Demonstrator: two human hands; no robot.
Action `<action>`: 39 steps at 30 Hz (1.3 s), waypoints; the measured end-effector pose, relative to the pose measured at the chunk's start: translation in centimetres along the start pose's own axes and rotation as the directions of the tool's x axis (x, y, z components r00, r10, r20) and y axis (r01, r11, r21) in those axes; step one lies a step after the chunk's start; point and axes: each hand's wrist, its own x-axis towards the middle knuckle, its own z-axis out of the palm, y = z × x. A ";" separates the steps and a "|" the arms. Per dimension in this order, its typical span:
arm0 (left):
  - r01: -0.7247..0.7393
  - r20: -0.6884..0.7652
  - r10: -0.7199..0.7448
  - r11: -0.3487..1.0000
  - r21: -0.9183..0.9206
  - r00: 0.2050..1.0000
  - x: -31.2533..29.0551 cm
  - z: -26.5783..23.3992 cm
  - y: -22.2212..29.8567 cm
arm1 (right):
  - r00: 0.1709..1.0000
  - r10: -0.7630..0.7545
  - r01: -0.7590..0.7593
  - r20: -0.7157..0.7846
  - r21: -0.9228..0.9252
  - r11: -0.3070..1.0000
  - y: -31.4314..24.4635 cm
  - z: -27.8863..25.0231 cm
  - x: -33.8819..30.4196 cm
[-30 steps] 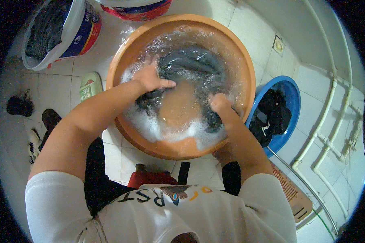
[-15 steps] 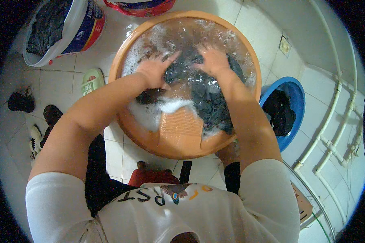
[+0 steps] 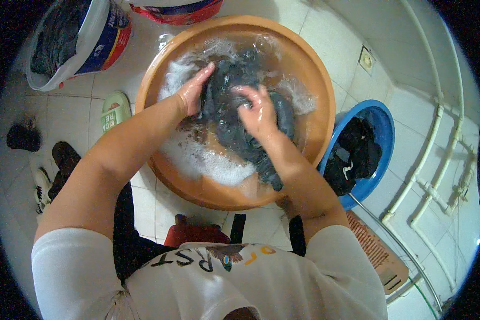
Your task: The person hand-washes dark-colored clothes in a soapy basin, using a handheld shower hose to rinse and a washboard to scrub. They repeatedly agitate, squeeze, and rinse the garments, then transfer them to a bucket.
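Head view: dark wet cloth (image 3: 226,125) lies in sudsy water inside orange basin (image 3: 234,200). Left hand (image 3: 193,93) beside cloth's left edge, fingers extended; right hand (image 3: 258,113) over cloth, fingers half bent, thumb and forefinger apart. Blue basin (image 3: 366,194), right, holds black clothes (image 3: 364,154).

White shirt (image 3: 213,290): large dark letters (image 3: 183,260) and orange ones (image 3: 251,258) across the front, either side of a winged motif (image 3: 228,258). Green slipper (image 3: 120,103): capital letters on a pale strap patch (image 3: 110,119). Upper-left bucket (image 3: 121,40): small pale characters on a dark blue band (image 3: 100,50), not clearly legible.
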 end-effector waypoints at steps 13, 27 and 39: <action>-0.034 0.027 0.043 0.967 -0.251 0.999 -1.8 3.3 -1.3 | 0.802 -0.583 0.580 -0.132 -0.064 0.812 -6.7 0.9 0.9; 0.093 0.665 0.360 -0.911 0.402 0.654 -3.8 1.1 -1.1 | 0.990 -0.083 0.011 -0.118 -0.513 0.858 2.7 -1.3 -1.4; 0.221 0.023 0.340 -0.659 0.719 0.940 -0.9 -1.7 0.5 | 0.992 -0.040 -0.010 -0.117 -0.400 0.916 11.2 -2.2 3.9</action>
